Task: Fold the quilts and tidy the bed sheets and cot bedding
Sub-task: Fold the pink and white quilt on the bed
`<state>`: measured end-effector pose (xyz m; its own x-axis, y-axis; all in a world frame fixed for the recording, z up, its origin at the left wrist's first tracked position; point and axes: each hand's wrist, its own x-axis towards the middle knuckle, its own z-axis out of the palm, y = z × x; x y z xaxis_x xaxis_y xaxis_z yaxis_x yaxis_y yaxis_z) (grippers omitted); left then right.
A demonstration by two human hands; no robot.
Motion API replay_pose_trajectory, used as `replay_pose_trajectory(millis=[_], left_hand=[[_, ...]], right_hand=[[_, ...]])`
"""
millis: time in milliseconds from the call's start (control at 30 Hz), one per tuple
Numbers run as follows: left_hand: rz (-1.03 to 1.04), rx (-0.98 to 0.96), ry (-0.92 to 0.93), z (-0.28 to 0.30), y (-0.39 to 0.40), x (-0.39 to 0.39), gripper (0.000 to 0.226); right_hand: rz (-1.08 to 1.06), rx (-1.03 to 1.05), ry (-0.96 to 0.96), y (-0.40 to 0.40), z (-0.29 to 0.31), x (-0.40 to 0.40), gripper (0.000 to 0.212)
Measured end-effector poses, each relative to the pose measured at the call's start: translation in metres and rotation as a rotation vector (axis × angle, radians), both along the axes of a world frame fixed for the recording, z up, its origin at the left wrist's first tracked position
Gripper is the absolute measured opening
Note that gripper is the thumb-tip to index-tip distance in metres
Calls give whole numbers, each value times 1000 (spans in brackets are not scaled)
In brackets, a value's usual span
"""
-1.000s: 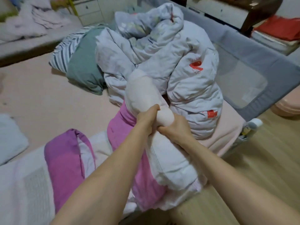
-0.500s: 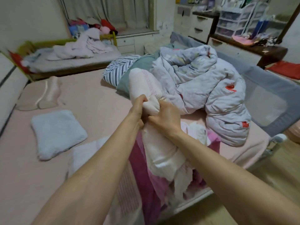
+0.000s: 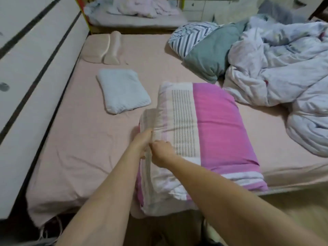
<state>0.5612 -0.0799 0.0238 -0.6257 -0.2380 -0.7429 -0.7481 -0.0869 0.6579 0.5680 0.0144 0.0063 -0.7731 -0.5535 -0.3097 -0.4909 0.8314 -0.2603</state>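
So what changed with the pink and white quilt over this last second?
The pink and white quilt, held up bunched in front of the person a second ago, now lies folded flat on the bed sheet. The left hand and right hand have come down with it and grip its left edge. The crumpled pale quilt, teal pillow and small white pillow stayed put.
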Motion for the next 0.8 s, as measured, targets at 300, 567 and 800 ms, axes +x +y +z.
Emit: replay_pose_trajectory(millis=[300, 567, 800], left_hand=[[-118, -202, 173, 20, 1, -14, 48], [-225, -204, 243, 9, 20, -98, 67], [-199, -244, 200, -39, 14, -182, 103]], right_hand=[[-163, 15, 51, 64, 24, -60, 48], [-267, -136, 188, 72, 26, -152, 53], [-258, -120, 285, 64, -9, -277, 59]])
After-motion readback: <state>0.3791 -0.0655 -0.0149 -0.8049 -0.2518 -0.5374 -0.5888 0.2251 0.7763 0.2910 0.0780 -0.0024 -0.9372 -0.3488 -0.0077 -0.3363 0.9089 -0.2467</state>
